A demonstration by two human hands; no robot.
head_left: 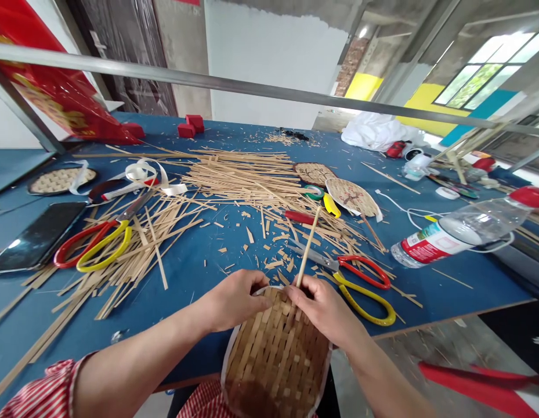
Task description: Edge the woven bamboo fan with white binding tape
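A woven bamboo fan (273, 360) with a white-bound edge leans over my lap at the table's front edge. My left hand (241, 299) grips its upper left rim, thumb on the weave and fingers behind. At the upper right rim, my right hand (319, 305) pinches the fan together with a thin pale stick (309, 247), which points up and away over the table. Where the stick meets the weave is partly hidden by my fingers. Just right of my right hand lie scissors (360, 284) with one red and one yellow handle.
Bamboo strips (243, 174) and scraps cover the blue table (234, 244). A second pair of scissors (106, 238) and a phone (38, 235) lie left. Right are a plastic bottle (460, 232) and a finished-looking woven piece (354, 197). A metal bar (252, 87) crosses behind.
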